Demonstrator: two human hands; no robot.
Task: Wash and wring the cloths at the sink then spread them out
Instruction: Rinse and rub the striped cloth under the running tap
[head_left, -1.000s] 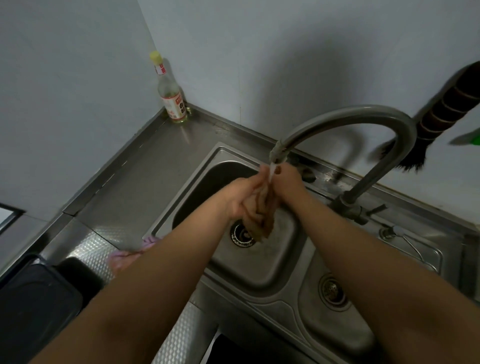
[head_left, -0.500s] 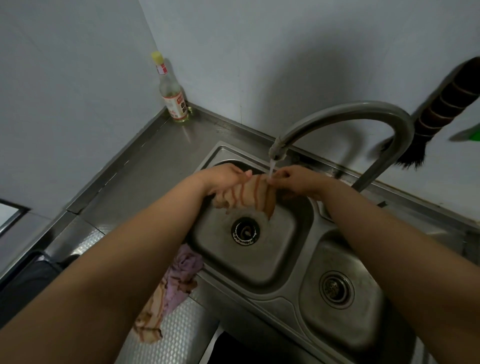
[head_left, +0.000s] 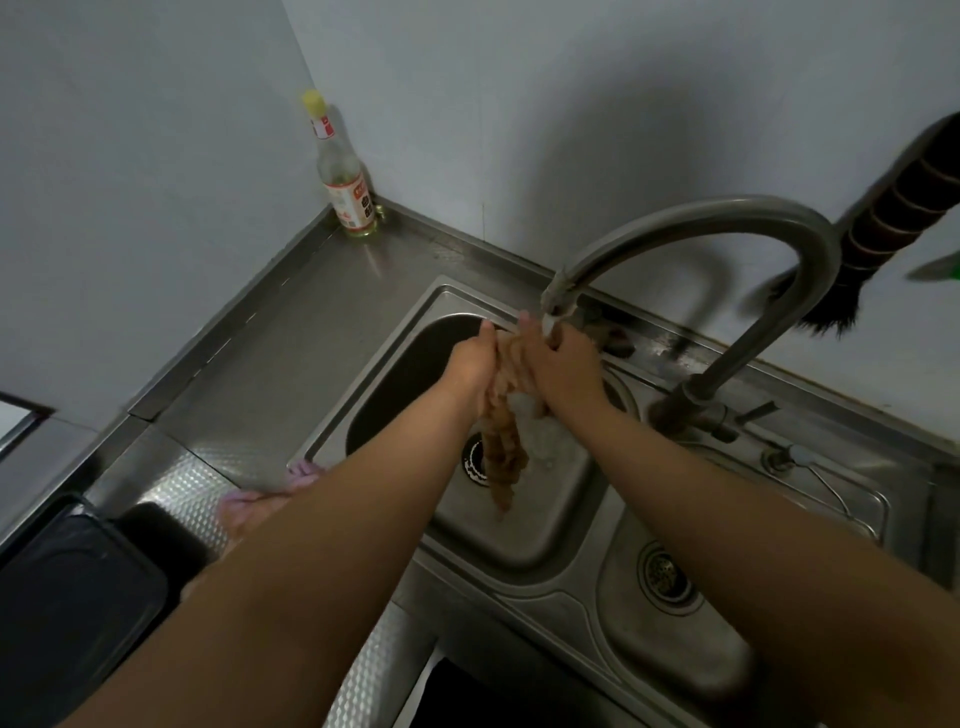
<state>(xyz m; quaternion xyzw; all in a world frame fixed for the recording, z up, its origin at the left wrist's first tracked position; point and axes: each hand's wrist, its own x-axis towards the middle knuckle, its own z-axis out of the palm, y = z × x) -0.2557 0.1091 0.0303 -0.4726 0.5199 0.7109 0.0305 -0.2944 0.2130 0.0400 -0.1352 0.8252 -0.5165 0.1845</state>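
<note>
At the sink, I have my left hand and right hand pressed palm to palm on the striped cloth, its tail hanging over the drain, directly under the faucet. Best to rub it firmly beneath the stream. A pink cloth waits at the basin's eight o'clock.

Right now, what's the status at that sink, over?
Both hands, left hand and right hand, press the striped cloth between the palms under the running tap. Cloth tail hangs over the drain. Pink cloth waits on the counter. Nothing in the way.
</note>
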